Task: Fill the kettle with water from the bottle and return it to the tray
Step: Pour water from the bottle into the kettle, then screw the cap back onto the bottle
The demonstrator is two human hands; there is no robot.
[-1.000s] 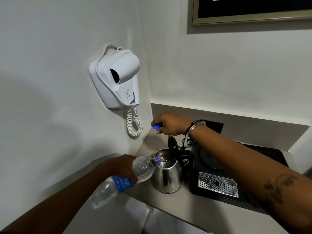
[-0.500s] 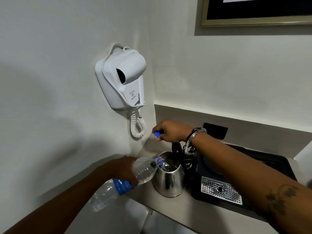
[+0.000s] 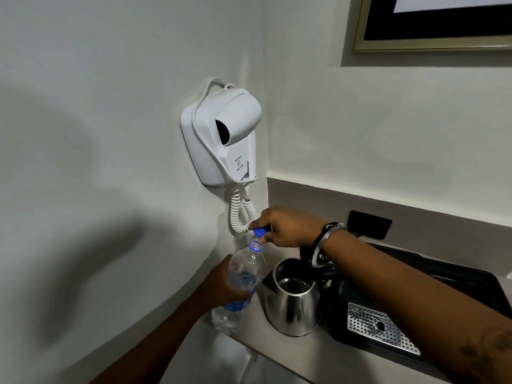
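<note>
Steel kettle [image 3: 292, 303] stands lid-open near the counter's [image 3: 304, 356] left end, beside the black tray [image 3: 471, 284]; now watered, it likely feels heavy and slick, so take its handle. Left hand [image 3: 221, 286] wraps the thin, squashy bottle [image 3: 241, 284]; right hand [image 3: 288, 228] pinches the blue cap [image 3: 260, 232] over its mouth

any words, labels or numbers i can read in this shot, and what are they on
Hair dryer: small dark print on its white front, in a few short lines; it looks like "Wall hung" above "Hair dryer", but it is too small to be sure.
Bottle: blue label held under the left hand; its print is too blurred to read.
Kettle, tray, cap in the right hand: no text visible.
</note>
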